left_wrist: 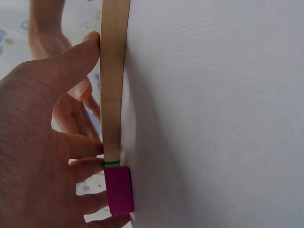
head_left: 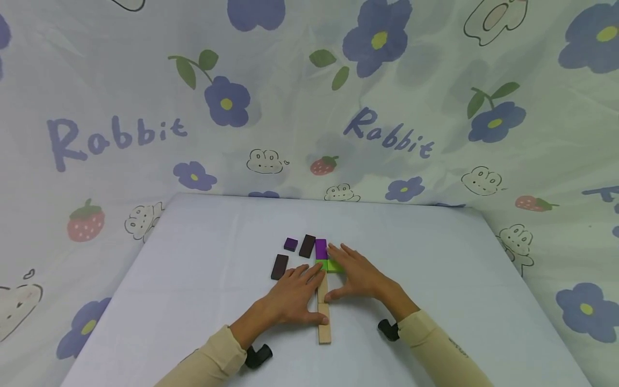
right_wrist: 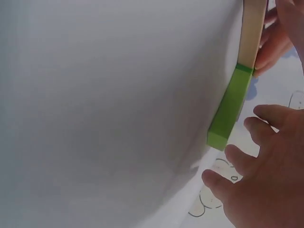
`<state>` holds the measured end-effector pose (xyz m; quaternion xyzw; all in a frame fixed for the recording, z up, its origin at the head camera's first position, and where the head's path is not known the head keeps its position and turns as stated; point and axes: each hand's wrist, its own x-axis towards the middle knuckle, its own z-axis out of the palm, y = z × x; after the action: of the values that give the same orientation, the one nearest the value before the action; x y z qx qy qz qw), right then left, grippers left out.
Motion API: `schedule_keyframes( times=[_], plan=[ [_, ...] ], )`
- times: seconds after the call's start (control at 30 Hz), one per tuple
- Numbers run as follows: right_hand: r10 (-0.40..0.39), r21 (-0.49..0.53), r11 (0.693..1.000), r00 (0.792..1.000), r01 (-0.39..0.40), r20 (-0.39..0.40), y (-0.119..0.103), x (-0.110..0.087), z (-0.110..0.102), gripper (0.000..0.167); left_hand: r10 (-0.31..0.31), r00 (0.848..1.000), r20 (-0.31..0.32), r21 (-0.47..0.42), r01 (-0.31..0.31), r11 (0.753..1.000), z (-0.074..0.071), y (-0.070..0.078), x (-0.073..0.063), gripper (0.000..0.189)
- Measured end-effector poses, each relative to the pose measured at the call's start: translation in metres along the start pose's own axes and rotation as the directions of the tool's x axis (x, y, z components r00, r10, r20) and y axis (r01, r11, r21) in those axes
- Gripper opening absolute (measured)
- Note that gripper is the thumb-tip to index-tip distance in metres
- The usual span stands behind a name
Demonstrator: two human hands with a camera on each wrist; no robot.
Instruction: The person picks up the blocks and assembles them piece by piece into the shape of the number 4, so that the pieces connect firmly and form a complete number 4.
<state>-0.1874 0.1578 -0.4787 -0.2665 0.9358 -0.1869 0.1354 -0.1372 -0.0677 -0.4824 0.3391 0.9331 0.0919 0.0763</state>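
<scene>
Two natural wood blocks (head_left: pixel 324 323) lie end to end in a line on the table. At the far end of the line is a small green block (head_left: pixel 322 265). Another green block (head_left: pixel 335 266) juts to the right, and a purple block (head_left: pixel 321 249) continues beyond. My left hand (head_left: pixel 292 298) lies along the left side, fingers spread, thumb at the near wood block and fingertips by the small green one. On the right, my right hand (head_left: pixel 360 275) spreads its fingers over the jutting green block, thumb beside the wood. Whether each fingertip touches is hard to tell.
Left of the line lie two dark brown blocks (head_left: pixel 279 267) and a small dark purple block (head_left: pixel 290 244). A white cloth covers the table (head_left: pixel 203 269). Behind it hangs a curtain (head_left: pixel 290 134) printed with flowers and rabbits.
</scene>
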Motion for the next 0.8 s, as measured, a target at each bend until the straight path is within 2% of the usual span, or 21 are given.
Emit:
schedule_keyframes(
  times=[0.17, 0.53, 0.8],
  plan=[
    [-0.031, -0.014, 0.999, 0.999, 0.030, -0.010, 0.0000, -0.0001, 0.0043, 0.121, 0.006, 1.000, -0.005, -0.007, -0.006, 1.000, -0.0014, 0.0003, 0.0002, 0.103],
    [-0.030, -0.001, 1.000, 0.999, 0.030, 0.014, -0.0024, -0.0009, 0.0031, 0.116, 0.004, 1.000, -0.006, -0.008, -0.004, 1.000, -0.0015, 0.0001, 0.0003, 0.102],
    [-0.042, -0.022, 0.999, 0.999, 0.043, 0.018, -0.0012, -0.0002, 0.0053, 0.122, 0.012, 1.000, -0.014, -0.009, -0.013, 1.000, -0.0013, 0.0002, -0.0004, 0.103]
  ],
)
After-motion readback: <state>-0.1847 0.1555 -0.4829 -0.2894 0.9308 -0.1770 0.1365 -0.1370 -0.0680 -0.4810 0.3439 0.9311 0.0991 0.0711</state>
